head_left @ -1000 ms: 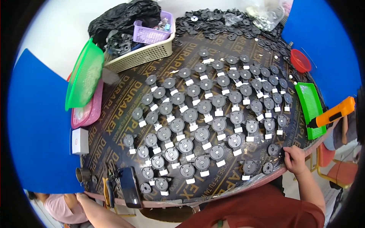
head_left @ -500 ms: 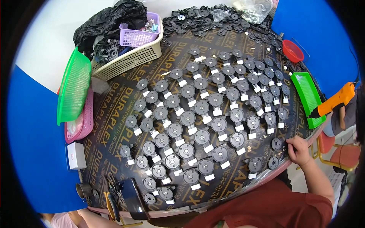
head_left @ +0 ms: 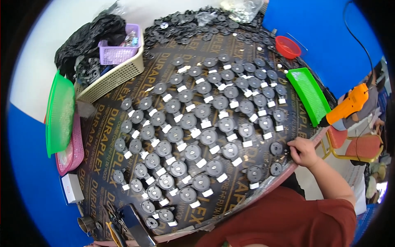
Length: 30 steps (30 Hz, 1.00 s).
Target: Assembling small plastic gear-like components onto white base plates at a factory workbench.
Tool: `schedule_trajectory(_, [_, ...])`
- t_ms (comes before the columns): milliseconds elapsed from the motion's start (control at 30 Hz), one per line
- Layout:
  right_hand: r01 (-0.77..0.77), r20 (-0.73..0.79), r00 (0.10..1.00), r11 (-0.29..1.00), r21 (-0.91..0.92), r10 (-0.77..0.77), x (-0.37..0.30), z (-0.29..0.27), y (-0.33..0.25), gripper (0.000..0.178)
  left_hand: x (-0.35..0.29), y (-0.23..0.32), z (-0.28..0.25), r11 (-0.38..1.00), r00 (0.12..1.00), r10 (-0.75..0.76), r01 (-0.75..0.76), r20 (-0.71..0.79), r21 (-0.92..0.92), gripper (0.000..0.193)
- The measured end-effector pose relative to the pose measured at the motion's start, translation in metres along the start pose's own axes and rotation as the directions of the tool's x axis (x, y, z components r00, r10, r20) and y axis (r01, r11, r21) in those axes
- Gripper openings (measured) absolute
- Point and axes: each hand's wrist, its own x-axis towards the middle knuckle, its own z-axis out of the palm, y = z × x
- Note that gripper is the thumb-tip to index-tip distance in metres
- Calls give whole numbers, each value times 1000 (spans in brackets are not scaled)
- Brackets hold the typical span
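Note:
My right hand [head_left: 303, 151] rests at the table's right front edge with its fingers curled in, and no object shows in it. Nearest to it are two round black plastic discs [head_left: 276, 148], lying loose without white tabs. Further left, many round black parts [head_left: 192, 152] lie spread in rough slanting rows, most with a small white block at one end. One such part [head_left: 254, 173] sits apart from the rows, near the front edge. My left hand is out of the picture.
A heap of black discs [head_left: 185, 26] lines the back. Baskets [head_left: 111, 84] stand back left, beside a green colander [head_left: 59, 115]. A phone [head_left: 136, 226] and pliers [head_left: 115, 234] lie front left. A green tray [head_left: 308, 96], red bowl [head_left: 288, 47] and orange power tool [head_left: 347, 105] are at right.
The whole view has swung to the right, so the table's contents sit further left. My right hand stays by the table edge. An arm at the lower left has slipped almost out of view.

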Motion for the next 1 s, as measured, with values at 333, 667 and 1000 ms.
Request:
schedule_trajectory(333, [43,-79,996,989,144,-32,-4,0,7,12,-42,136,-102,942,949,313,-306,-33,135,47])
schedule_trajectory(667, [375,-371,874,921,102,-315,9,-51,25,17,-157,398,-151,712,895,254,83,366,-697,25])
schedule_trajectory(1000, [532,-790,598,805,263,-136,26,-102,57,21,-214,538,-145,704,336,680,-55,651,-708,59])
